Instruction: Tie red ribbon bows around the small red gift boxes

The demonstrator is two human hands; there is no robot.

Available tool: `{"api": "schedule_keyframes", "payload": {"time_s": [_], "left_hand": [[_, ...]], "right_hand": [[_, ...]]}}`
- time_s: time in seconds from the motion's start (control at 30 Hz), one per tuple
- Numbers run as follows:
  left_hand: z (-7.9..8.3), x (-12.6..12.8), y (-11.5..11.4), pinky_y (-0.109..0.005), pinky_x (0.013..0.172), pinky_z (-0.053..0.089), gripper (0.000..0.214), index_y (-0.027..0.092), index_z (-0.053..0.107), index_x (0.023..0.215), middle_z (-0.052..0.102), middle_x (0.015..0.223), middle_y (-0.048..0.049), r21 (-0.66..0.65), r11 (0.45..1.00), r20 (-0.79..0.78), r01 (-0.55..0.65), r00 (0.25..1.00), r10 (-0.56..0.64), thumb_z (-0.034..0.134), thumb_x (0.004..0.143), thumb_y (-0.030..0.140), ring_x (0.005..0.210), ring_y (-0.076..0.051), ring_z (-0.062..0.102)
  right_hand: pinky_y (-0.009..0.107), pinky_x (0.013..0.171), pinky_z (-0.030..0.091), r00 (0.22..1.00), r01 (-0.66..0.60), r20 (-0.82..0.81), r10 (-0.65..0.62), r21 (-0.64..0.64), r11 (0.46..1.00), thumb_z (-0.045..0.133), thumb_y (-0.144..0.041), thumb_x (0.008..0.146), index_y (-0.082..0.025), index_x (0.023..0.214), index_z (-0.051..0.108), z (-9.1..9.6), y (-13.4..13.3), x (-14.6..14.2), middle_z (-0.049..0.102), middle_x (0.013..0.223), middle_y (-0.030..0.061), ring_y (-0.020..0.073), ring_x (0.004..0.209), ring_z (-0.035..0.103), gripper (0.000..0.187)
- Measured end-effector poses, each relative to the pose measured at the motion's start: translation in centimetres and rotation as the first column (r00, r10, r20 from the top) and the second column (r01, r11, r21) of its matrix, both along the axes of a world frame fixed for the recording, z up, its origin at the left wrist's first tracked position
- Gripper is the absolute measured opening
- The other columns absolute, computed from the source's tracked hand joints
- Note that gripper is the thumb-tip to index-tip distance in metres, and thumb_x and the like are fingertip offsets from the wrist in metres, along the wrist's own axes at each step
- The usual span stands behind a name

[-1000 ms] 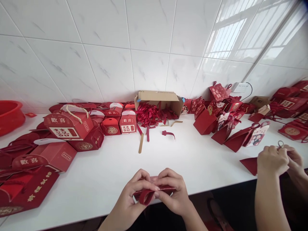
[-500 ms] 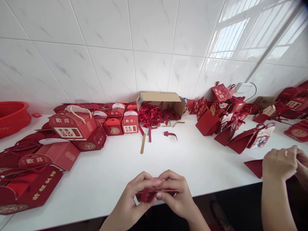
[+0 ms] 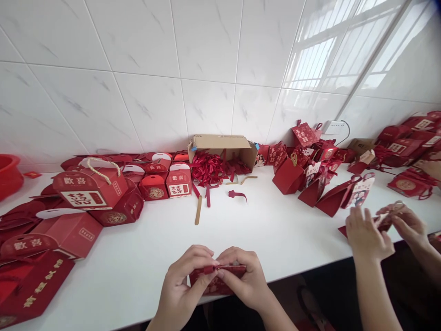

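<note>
At the table's front edge, both my hands are closed at the top of a small red gift box [image 3: 220,286] with a patterned front. My left hand [image 3: 186,281] pinches a dark red ribbon [image 3: 209,270] at the box's top edge. From the other side, my right hand [image 3: 245,278] grips the box's top edge, its thumb and fingertip meeting the ribbon close to my left fingertips. My fingers hide part of the top edge and the ribbon's ends.
Red gift boxes [image 3: 86,193] crowd the left side. A cardboard box [image 3: 220,142] of red ribbons stands by the wall, with loose strips before it. Triangular red boxes [image 3: 291,177] stand at right, where a co-worker's hands [image 3: 367,236] handle another. Farther right, part of another hand [image 3: 430,168] shows.
The box in my hands has tipped so its patterned front shows, and the ribbon loop now lies flatter at my fingertips. The view has turned slightly right. The co-worker's hands have spread around a box.
</note>
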State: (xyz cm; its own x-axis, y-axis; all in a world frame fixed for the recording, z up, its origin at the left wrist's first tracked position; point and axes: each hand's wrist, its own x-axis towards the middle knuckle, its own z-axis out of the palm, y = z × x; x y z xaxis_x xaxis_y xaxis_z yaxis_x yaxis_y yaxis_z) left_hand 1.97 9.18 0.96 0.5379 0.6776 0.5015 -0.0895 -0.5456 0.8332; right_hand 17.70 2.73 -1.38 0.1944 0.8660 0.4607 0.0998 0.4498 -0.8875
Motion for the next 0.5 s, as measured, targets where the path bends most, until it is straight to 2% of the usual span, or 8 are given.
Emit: {"api": "schedule_keyframes", "payload": {"time_s": [0.23, 0.3, 0.4, 0.5], "left_hand": [[0.9, 1.6, 0.7, -0.02, 0.059, 0.053, 0.03, 0.028, 0.072, 0.097, 0.065, 0.074, -0.0009, 0.221, 0.975, 0.016, -0.012, 1.0, 0.008, 0.062, 0.082, 0.004, 0.07, -0.013, 0.062], [0.8, 1.9, 0.7, -0.02, 0.058, 0.053, 0.032, 0.029, 0.072, 0.099, 0.064, 0.072, -0.0003, 0.239, 0.971, 0.026, -0.023, 1.0, 0.017, 0.062, 0.081, 0.004, 0.068, -0.013, 0.062], [0.5, 2.0, 0.7, -0.018, 0.054, 0.053, 0.032, 0.029, 0.072, 0.1, 0.064, 0.073, 0.0002, 0.196, 0.98, 0.024, -0.037, 0.999, 0.033, 0.062, 0.082, 0.004, 0.064, -0.011, 0.063], [0.3, 1.9, 0.8, -0.018, 0.054, 0.052, 0.03, 0.029, 0.071, 0.099, 0.065, 0.075, 0.0009, 0.164, 0.986, 0.003, -0.045, 0.999, 0.045, 0.062, 0.082, 0.006, 0.065, -0.011, 0.063]], "right_hand": [[0.031, 0.068, 0.047, 0.983, 0.177, 0.036, -0.181, 0.098, 0.979, 0.068, -0.018, 0.08, -0.023, 0.082, 0.066, -0.9, 0.4, -0.4, 0.073, 0.076, 0.0015, 0.0161, 0.07, 0.064, 0.006], [0.034, 0.075, 0.044, 0.98, 0.184, 0.05, -0.19, 0.102, 0.978, 0.067, -0.018, 0.08, -0.023, 0.08, 0.065, -1.0, 0.6, -0.5, 0.073, 0.075, -0.0004, 0.0148, 0.066, 0.064, 0.005], [0.042, 0.092, 0.038, 0.982, 0.177, 0.061, -0.181, 0.065, 0.982, 0.066, -0.019, 0.081, -0.023, 0.077, 0.063, -1.2, 0.8, -0.4, 0.073, 0.074, -0.003, 0.0131, 0.061, 0.065, 0.007], [0.046, 0.107, 0.029, 0.984, 0.152, 0.098, -0.151, -0.009, 0.988, 0.067, -0.023, 0.082, -0.025, 0.088, 0.064, -1.5, 0.4, 0.3, 0.074, 0.084, -0.0019, 0.0164, 0.077, 0.069, 0.008]]}}
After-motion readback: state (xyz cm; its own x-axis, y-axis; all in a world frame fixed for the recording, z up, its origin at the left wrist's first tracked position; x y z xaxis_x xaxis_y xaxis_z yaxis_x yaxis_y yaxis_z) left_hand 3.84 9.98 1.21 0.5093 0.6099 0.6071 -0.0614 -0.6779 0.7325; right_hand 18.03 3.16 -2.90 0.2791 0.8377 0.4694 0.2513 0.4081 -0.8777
